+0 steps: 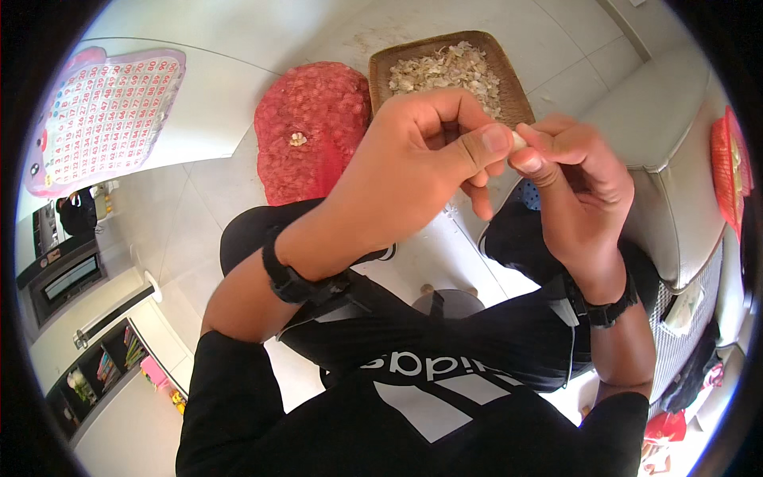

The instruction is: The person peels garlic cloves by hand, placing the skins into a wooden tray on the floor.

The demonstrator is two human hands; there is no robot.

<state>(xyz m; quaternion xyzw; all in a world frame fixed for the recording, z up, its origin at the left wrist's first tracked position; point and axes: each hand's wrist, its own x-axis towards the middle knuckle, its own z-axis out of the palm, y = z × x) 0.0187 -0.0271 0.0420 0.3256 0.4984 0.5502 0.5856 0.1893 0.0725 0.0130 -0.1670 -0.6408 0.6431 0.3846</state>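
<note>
Between my fingertips is a small pale garlic clove (pixel 518 142), in front of my chest. My left hand (pixel 429 155) pinches it from the left with thumb and forefinger. From the right, my right hand (pixel 572 173) grips its other side, the thumb below and a finger above. Beyond my hands, a brown woven tray (pixel 512 77) holds a heap of papery garlic skins (pixel 450 71). A red mesh sack (pixel 316 119) full of small bulbs or cloves lies left of the tray, with a small piece of garlic (pixel 297 139) on top.
A padded grey seat (pixel 650 125) stands at the right, with a red plastic basket (pixel 728 173) on it. At the left, a number chart (pixel 110 113) lies on a white surface. A small round stool (pixel 448 303) shows between my legs. Shelves with books (pixel 107 369) are at the lower left.
</note>
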